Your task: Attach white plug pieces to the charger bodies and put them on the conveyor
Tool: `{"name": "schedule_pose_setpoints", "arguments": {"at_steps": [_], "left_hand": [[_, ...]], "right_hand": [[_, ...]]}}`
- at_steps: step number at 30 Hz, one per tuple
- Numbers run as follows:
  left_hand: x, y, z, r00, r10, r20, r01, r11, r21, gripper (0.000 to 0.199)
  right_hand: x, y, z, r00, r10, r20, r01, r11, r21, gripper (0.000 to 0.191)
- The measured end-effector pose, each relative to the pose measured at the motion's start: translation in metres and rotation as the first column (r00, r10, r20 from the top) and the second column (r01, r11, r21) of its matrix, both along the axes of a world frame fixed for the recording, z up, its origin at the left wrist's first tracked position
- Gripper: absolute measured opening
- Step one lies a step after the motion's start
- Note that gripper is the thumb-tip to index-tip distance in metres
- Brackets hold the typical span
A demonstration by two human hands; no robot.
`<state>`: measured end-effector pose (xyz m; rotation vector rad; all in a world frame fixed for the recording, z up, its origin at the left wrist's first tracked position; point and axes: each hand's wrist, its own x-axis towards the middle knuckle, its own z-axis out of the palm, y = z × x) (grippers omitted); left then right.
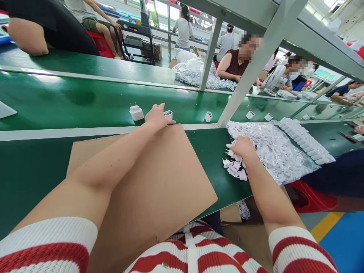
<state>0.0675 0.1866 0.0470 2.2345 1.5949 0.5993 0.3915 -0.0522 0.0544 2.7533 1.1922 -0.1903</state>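
My left hand (158,116) reaches over the green belt (108,102), fingers spread, beside a white charger housing (168,115) that it partly hides. Just left of that hand stands a white plug charger (136,112) with its pins up. On the right, my right hand (243,147) has its fingers bent down onto a small pile of white plug parts (233,169); what its fingertips hold is hidden. A brown cardboard sheet (162,178) lies under my left forearm.
Beside my right hand lies a heap of clear plastic bags (273,151), with a row of white housings (307,141) behind. More housings (208,116) sit on the belt. A slanted metal post (250,68) rises at the belt's near edge. Several people sit beyond.
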Motion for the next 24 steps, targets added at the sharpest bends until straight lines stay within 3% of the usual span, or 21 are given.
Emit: {"name": "schedule_pose_setpoints", "arguments": {"at_steps": [4, 7, 11, 16, 20, 24], "left_hand": [[0.013, 0.021, 0.000, 0.986, 0.068, -0.151, -0.090, 0.986, -0.140, 0.070], [0.013, 0.013, 0.005, 0.985, 0.055, -0.165, -0.076, 0.989, -0.126, 0.058], [0.008, -0.033, 0.018, 0.987, -0.068, -0.147, 0.064, 0.997, -0.036, 0.048], [-0.001, -0.095, 0.028, 0.964, -0.241, -0.112, 0.245, 0.969, 0.024, 0.041], [-0.011, -0.121, 0.014, 0.930, -0.361, -0.066, 0.362, 0.932, -0.003, 0.039], [-0.017, -0.124, -0.009, 0.932, -0.354, -0.074, 0.358, 0.932, 0.054, 0.041]], "right_hand": [[0.016, 0.003, 0.005, 0.998, -0.032, -0.055, 0.030, 0.999, -0.039, 0.078], [0.016, 0.002, 0.010, 0.996, 0.009, -0.087, -0.013, 0.999, -0.042, 0.068], [0.001, -0.003, 0.014, 0.986, 0.099, -0.136, -0.107, 0.993, -0.051, 0.068], [-0.014, -0.017, 0.021, 0.972, 0.186, -0.143, -0.196, 0.979, -0.056, 0.061], [-0.010, -0.026, 0.027, 0.960, 0.234, -0.157, -0.244, 0.969, -0.049, 0.056], [-0.010, -0.016, 0.024, 0.978, 0.209, -0.024, -0.208, 0.977, 0.046, 0.044]]}}
